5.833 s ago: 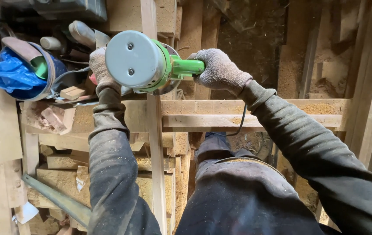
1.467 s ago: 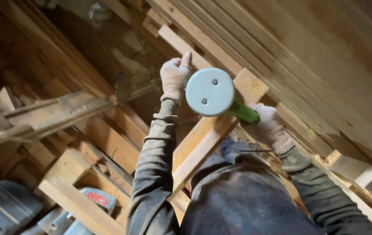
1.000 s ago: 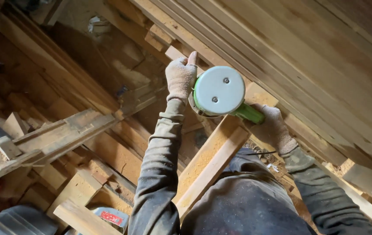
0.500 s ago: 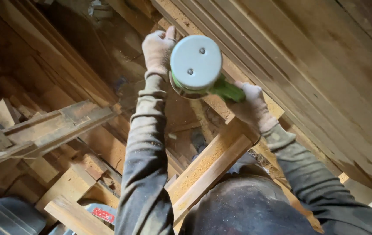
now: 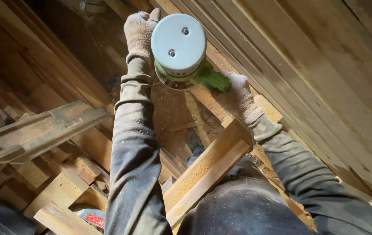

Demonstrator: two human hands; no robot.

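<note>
The left hand [image 5: 140,32], in a grey knitted glove, is closed around the far side of a power tool [image 5: 181,48] at the top of the view, fingers wrapped behind its round body. The right hand [image 5: 238,98], in a matching glove, grips the tool's green handle [image 5: 210,78], which sticks out toward the lower right. Two hands, two gloves, one tool.

The tool has a flat, round, pale grey cap facing the camera, with two small screws set in it. Under the cap the housing is bright green, and a ring of slots runs round its lower rim. It is held up in front of the person, over a beam [image 5: 207,167] that runs from the lower middle up toward the tool. The beam's top face is dusted with yellow sawdust, and its near end passes between the two forearms.

Both sleeves [image 5: 136,143] are dark grey and speckled with sawdust.

To the right, long planks [image 5: 308,65] lie close together in a slanting wall, their edges running from the upper middle down to the lower right, just beside the right hand; little room is left on that side. To the left, the space is more open but cluttered: a rough timber [image 5: 46,130] lies slantwise, with short wood blocks [image 5: 62,189] piled below it, well apart from the tool.
</note>
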